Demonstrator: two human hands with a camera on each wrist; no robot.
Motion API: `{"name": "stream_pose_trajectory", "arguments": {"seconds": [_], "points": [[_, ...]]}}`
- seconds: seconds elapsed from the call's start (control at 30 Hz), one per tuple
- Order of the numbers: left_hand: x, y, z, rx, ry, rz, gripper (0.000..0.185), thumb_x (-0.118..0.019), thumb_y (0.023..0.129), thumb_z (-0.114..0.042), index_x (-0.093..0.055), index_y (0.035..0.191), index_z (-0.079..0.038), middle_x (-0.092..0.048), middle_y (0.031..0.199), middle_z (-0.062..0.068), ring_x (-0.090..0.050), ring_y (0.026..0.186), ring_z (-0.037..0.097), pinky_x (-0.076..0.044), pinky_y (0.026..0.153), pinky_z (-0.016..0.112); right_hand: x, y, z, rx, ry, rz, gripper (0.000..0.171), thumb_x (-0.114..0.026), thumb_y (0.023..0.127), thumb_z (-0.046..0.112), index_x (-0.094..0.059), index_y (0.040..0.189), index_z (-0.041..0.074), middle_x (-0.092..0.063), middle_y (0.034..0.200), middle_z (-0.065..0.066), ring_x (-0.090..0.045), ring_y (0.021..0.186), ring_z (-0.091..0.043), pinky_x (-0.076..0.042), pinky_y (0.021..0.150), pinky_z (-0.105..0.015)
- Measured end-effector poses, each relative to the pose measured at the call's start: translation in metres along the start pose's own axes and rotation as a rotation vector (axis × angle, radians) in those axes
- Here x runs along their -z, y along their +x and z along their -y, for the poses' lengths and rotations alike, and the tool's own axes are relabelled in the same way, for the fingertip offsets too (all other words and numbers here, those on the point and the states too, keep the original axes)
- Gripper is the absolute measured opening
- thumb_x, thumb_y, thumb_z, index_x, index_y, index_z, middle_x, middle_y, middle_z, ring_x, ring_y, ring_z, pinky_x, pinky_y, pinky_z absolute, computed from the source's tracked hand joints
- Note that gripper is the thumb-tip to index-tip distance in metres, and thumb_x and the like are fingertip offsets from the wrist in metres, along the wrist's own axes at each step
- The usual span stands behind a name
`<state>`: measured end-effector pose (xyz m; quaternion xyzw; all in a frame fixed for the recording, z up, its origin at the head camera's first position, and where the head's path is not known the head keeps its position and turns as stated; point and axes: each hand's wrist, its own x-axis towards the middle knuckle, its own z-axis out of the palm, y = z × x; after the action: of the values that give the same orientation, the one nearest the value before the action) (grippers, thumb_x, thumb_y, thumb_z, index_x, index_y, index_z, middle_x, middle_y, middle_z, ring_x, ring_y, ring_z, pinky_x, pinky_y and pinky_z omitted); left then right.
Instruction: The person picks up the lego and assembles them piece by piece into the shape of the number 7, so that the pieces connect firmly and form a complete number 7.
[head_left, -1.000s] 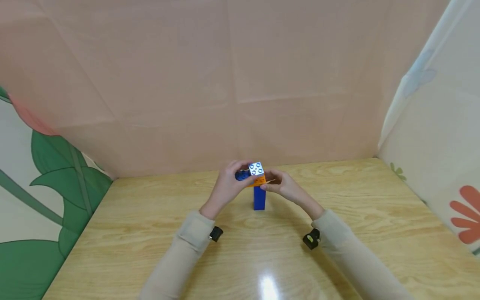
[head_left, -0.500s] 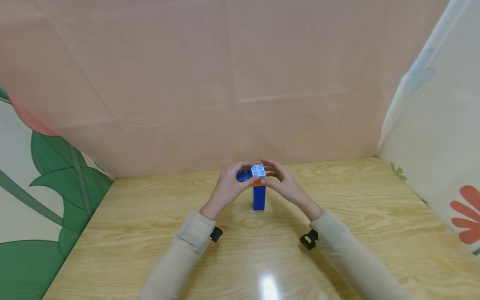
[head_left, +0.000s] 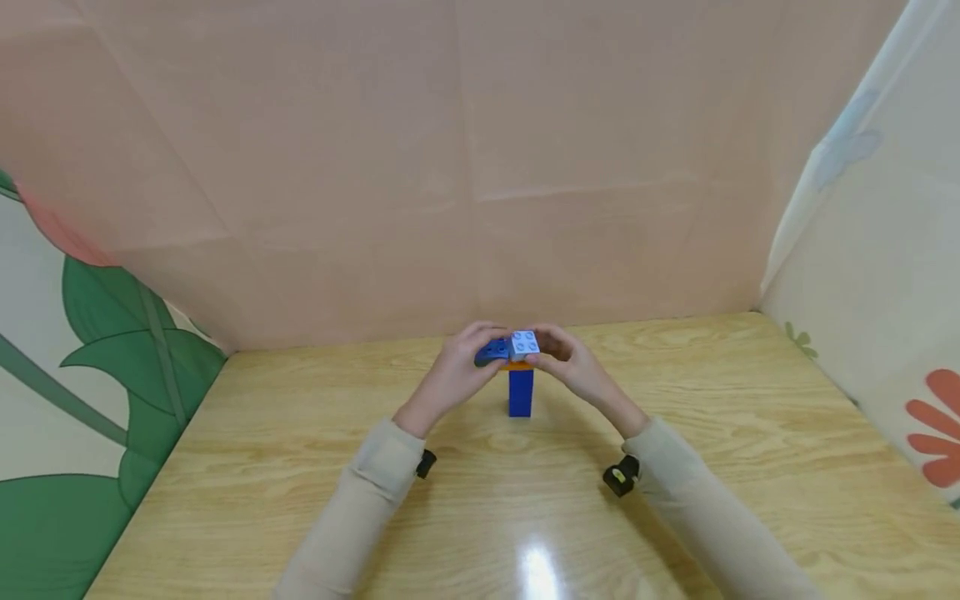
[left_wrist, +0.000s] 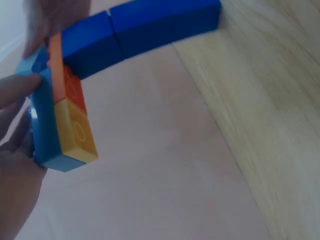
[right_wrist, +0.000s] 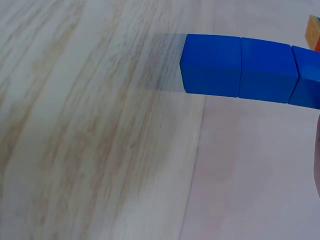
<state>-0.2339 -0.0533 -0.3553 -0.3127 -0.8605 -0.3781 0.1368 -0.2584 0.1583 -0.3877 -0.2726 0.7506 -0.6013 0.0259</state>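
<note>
A tower of dark blue bricks stands upright on the wooden table, capped by an orange brick. Beside that, a yellow brick sits under a longer blue brick, which juts out to the left of the tower. My left hand grips this blue brick, thumb in front and fingers behind. On top at the right is a light blue studded brick. My right hand pinches it, with the thumb at its near side and the fingers partly hidden behind.
The wooden table reaches back to a draped pinkish cloth. Leaf-patterned fabric hangs at the left, and a pale sheet with a red flower at the right.
My right hand has risen from beside the orange brick, spread its fingers, then closed them on the light blue brick. The top bricks have shifted slightly right. My left hand keeps its grip.
</note>
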Motion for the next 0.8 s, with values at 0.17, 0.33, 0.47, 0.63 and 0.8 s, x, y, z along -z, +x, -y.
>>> {"name": "stream_pose_trajectory", "arguments": {"seconds": [0.17,0.33,0.47,0.63,0.8], "points": [[0.001,-0.005,0.004,-0.054,0.134,-0.025,0.034,-0.067,0.087,-0.006,-0.064,0.121,-0.005,-0.062,0.125,0.013,-0.057,0.118,0.029,-0.051,0.099,0.039,0.001,-0.001,0.0,-0.035,-0.033,0.002,0.043,-0.059,0.094,0.01,-0.045,0.133,-0.005,-0.058,0.12,-0.017,-0.059,0.099,-0.002,-0.052,0.084,-0.02],[0.001,-0.009,0.009,-0.042,0.217,-0.048,0.034,-0.068,0.087,-0.009,-0.065,0.121,-0.008,-0.062,0.124,0.012,-0.057,0.118,0.029,-0.047,0.104,0.043,0.0,-0.001,-0.001,-0.072,-0.048,-0.007,0.043,-0.06,0.094,0.011,-0.047,0.133,-0.002,-0.056,0.124,-0.029,-0.06,0.1,-0.006,-0.053,0.084,-0.02],[0.0,-0.009,0.009,-0.049,0.275,-0.062,0.037,-0.07,0.085,-0.013,-0.064,0.121,-0.005,-0.063,0.123,0.012,-0.059,0.115,0.029,-0.048,0.101,0.042,0.001,-0.001,-0.003,-0.062,-0.047,-0.01,0.043,-0.06,0.094,0.011,-0.048,0.132,-0.003,-0.056,0.122,-0.028,-0.061,0.098,-0.005,-0.053,0.084,-0.02],[-0.004,-0.012,0.007,-0.11,0.418,-0.048,0.041,-0.075,0.082,-0.016,-0.066,0.121,-0.008,-0.065,0.121,0.011,-0.059,0.113,0.029,-0.048,0.1,0.044,0.004,-0.004,-0.004,-0.042,-0.051,-0.028,0.043,-0.059,0.093,0.008,-0.047,0.133,-0.004,-0.056,0.122,-0.027,-0.06,0.096,-0.001,-0.052,0.082,-0.018],[-0.006,-0.015,0.004,-0.144,0.503,-0.05,0.042,-0.075,0.082,-0.019,-0.065,0.123,-0.013,-0.065,0.121,0.008,-0.058,0.112,0.027,-0.048,0.1,0.043,0.006,-0.006,-0.003,-0.008,-0.086,-0.044,0.045,-0.059,0.094,0.009,-0.046,0.135,-0.003,-0.057,0.122,-0.026,-0.059,0.098,-0.001,-0.053,0.083,-0.02]]}}
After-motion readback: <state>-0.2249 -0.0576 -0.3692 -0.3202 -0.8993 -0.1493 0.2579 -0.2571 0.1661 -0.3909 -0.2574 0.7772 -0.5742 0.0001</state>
